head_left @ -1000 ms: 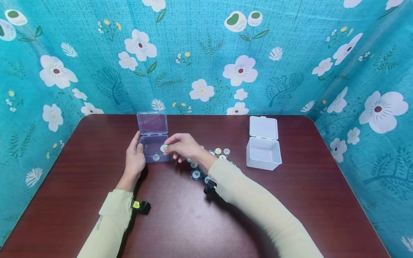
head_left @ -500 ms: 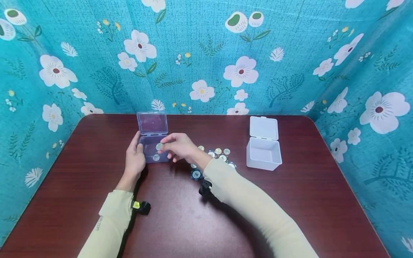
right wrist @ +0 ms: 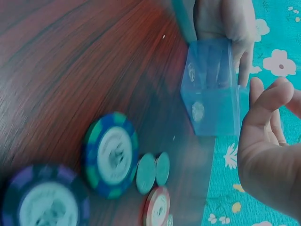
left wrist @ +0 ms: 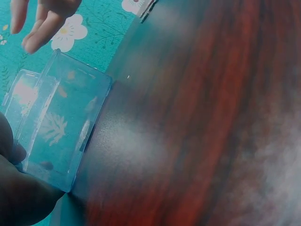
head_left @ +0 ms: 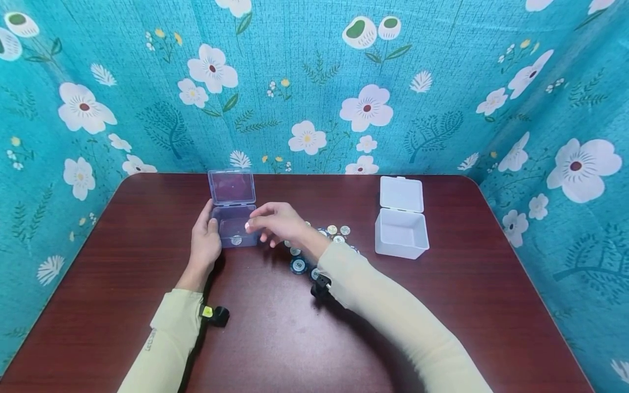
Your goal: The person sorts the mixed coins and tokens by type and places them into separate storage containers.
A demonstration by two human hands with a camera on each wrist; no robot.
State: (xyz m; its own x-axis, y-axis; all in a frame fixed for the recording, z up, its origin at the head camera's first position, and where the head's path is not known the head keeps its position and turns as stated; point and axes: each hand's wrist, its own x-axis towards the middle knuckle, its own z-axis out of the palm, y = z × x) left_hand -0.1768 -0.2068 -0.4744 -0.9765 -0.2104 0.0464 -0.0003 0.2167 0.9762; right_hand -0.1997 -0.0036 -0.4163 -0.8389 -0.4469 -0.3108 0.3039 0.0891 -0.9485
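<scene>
On the bench (head_left: 265,333), left to right: the left hand (head_left: 205,244) grips the left side of an open clear box (head_left: 225,243), within which a coin (head_left: 236,240) lies near the front wall; the right hand (head_left: 281,222) hangs above its right edge, whether pinching anything cannot be told; poker chips (head_left: 298,266) and loose coins (head_left: 332,230), partly hidden by the right sleeve (head_left: 383,305); an open white box (head_left: 399,250), well apart
</scene>
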